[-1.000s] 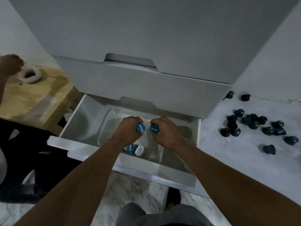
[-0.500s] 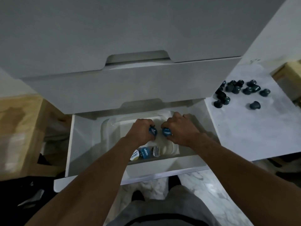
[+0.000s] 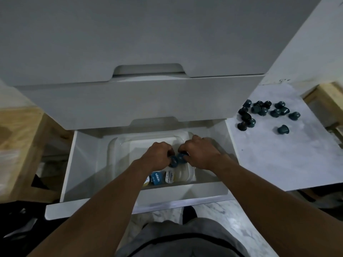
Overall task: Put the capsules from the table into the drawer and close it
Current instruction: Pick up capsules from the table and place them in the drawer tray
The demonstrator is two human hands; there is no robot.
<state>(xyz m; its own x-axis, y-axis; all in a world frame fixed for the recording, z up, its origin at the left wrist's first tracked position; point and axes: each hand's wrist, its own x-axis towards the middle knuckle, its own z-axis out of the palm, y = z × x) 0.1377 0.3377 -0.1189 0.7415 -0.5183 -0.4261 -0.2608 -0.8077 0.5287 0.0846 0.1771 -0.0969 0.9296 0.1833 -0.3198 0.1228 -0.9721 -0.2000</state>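
The bottom drawer (image 3: 87, 186) of a white cabinet stands pulled out, with a clear plastic tray (image 3: 115, 154) inside. My left hand (image 3: 157, 154) and my right hand (image 3: 200, 153) are both low in the tray, side by side. Each grips a dark teal capsule: the left one (image 3: 173, 162), the right one (image 3: 182, 158). The two capsules touch between my hands. Three capsules (image 3: 157, 179) lie at the tray's near edge, foil lids up. Several dark capsules (image 3: 263, 112) lie scattered on the white table (image 3: 278, 164) to the right.
The drawer above (image 3: 130, 101) is shut and overhangs the back of the open one. Wooden furniture (image 3: 20, 145) stands to the left, another wooden piece (image 3: 326, 101) at the far right. My legs (image 3: 176, 238) are just below the drawer front.
Both hands have sunk lower into the tray and the two held capsules have come together. The view has swung to face the drawer squarely.
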